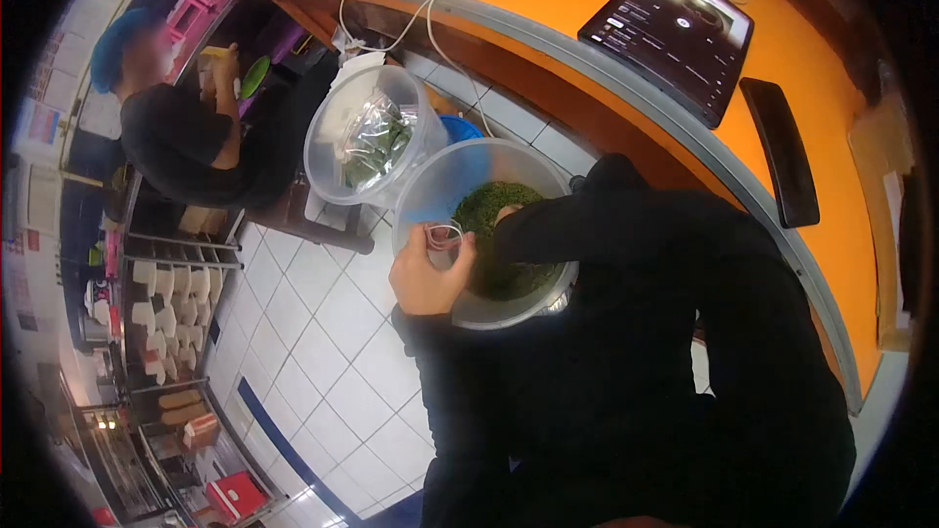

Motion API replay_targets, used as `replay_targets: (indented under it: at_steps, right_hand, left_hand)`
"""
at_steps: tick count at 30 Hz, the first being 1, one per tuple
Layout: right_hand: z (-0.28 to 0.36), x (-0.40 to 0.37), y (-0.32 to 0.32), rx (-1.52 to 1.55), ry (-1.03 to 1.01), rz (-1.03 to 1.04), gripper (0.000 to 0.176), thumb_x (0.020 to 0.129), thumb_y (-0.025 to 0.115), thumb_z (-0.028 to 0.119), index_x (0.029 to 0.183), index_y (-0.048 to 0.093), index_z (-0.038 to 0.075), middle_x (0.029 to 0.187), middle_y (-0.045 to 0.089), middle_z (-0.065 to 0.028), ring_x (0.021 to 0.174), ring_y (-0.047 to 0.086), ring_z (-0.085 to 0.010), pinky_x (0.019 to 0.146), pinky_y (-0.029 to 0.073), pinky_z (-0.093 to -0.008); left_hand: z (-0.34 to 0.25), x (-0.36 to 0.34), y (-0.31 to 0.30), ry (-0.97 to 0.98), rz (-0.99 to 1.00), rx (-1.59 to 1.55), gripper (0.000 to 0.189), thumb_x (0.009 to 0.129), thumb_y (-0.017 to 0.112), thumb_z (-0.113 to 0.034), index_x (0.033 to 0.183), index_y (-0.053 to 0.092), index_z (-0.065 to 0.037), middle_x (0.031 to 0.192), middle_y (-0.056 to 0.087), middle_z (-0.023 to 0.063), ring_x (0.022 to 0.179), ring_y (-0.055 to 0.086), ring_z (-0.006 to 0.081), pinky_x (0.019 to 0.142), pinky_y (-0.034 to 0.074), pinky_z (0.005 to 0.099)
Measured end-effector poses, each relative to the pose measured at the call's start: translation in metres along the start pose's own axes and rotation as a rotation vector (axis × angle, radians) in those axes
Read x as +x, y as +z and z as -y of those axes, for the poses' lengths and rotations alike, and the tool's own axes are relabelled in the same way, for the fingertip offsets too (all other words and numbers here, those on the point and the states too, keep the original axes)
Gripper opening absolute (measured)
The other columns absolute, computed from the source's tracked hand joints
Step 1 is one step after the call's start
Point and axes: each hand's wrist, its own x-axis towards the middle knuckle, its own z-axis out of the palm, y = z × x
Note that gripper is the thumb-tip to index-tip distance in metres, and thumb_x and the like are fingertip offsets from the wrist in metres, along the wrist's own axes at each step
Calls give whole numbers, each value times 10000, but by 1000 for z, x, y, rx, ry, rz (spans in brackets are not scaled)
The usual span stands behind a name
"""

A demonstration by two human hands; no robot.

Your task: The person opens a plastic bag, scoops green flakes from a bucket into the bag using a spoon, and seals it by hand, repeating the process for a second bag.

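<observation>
Left hand [430, 279]: grip pinching a clear round-rimmed piece [445, 237] at the tub's [533, 164] nine o'clock, presumably so crumbs stay inside.
Right hand [507, 212]: at chopped greens [501, 196], toward one o'clock; grip hidden, cannot tell.

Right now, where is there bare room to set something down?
Free: orange counter left of the tablet; tiled floor between the clear tub and the blue strip. Crowded: the tub's opening, with left hand, right hand and greens.

And you've got tiny lines on the tablet [675, 44], marks on the wall sheets [44, 124], none of it readable!
</observation>
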Motion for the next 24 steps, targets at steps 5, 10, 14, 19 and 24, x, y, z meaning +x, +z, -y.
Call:
replay_targets:
  at_steps: [5,10,14,19,24]
  right_hand:
    - [-7,1,11,47,-16,-4,397,889,749,373,1210,780,141,1165,761,-149,1074,737,-317,862,579,-546]
    - [-9,4,19,71,4,-32,367,868,753,376,1148,797,143,1124,772,-150,1053,744,-317,843,580,-538]
    - [-12,6,24,105,31,-102,345,851,755,379,1099,810,145,1092,780,-151,1037,749,-317,827,581,-531]
    - [-20,24,11,176,158,-459,320,830,759,382,1037,826,147,1052,791,-152,1016,756,-317,807,582,-523]
    - [-22,-20,-41,244,76,-635,321,758,792,362,946,828,105,951,786,-187,912,767,-351,767,585,-495]
  left_hand:
    - [-1,-1,-1,11,13,18,357,814,859,-373,921,653,-102,803,743,60,760,733,318,682,546,436]
    - [-2,-3,-1,20,-5,0,360,814,859,-377,919,649,-105,802,742,59,757,728,323,686,542,442]
    - [-1,-3,-1,26,-13,17,359,809,864,-373,920,651,-106,796,738,56,752,724,321,687,541,438]
    - [1,-1,-3,24,-51,-81,395,828,878,-341,949,654,-38,768,736,107,739,738,282,710,546,377]
    - [-2,-1,-8,-40,-29,-105,403,822,881,-337,935,647,-28,751,729,110,726,740,278,690,546,364]
